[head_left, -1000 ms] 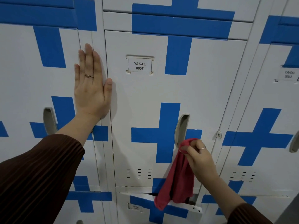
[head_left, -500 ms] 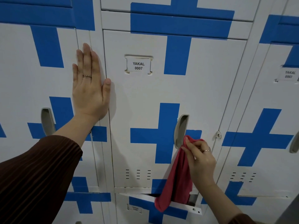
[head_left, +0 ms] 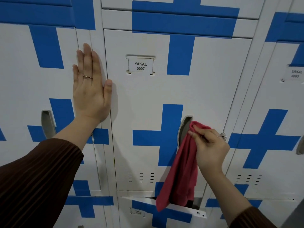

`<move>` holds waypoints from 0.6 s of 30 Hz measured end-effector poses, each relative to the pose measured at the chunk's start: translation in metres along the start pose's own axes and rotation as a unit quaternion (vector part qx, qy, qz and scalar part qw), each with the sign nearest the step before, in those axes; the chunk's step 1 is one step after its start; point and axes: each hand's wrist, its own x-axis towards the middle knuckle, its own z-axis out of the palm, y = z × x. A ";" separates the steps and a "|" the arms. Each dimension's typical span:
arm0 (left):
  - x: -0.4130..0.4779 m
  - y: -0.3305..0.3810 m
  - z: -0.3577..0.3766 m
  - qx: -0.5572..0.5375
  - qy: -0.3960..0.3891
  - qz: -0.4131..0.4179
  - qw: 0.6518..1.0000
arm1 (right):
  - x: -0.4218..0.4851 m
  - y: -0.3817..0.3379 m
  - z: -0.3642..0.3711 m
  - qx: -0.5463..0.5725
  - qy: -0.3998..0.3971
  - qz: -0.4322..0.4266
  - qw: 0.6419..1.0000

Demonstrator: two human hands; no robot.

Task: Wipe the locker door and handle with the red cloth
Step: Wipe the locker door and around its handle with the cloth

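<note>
The white locker door [head_left: 148, 96] labelled YAKAL 0007 fills the middle, painted with blue crosses. Its recessed grey handle [head_left: 185, 127] sits at the door's right side. My right hand [head_left: 209, 145] pinches the top of the red cloth [head_left: 181, 170] and holds it against the handle's recess; the rest of the cloth hangs down over the door's lower edge. My left hand [head_left: 90, 86] lies flat with straight fingers on the neighbouring door and frame to the left, thumb touching the door's left edge.
A key lock [head_left: 223, 136] sits on the frame just right of my right hand. The locker below [head_left: 164, 211] stands slightly ajar behind the hanging cloth. Further doors with handles lie left [head_left: 47, 124] and right [head_left: 299, 145].
My right hand has lifted the red cloth up along the handle recess, from its lower end towards its middle. My left hand stays flat in the same place.
</note>
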 end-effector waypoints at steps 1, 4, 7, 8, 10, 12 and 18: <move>0.000 0.000 0.000 0.000 0.000 0.000 1.000 | 0.005 -0.002 0.002 -0.004 0.005 -0.001 1.000; 0.000 0.000 0.000 0.000 0.000 0.001 1.000 | 0.019 -0.010 0.007 -0.036 0.026 -0.024 0.999; 0.000 0.000 0.000 -0.001 -0.003 0.000 1.000 | 0.007 -0.002 0.006 -0.106 0.007 -0.097 0.990; 0.000 0.000 0.000 0.000 -0.003 -0.002 1.000 | 0.000 0.002 0.004 -0.115 -0.002 -0.102 0.988; 0.000 0.000 0.000 0.002 -0.003 -0.002 1.000 | -0.008 0.005 0.001 -0.113 -0.019 -0.095 0.989; 0.000 0.000 0.001 0.001 -0.004 -0.001 1.000 | -0.003 -0.001 0.001 -0.106 -0.015 -0.082 0.991; -0.001 0.001 0.000 -0.002 -0.003 0.000 1.000 | 0.013 -0.015 0.003 -0.086 0.000 -0.033 0.996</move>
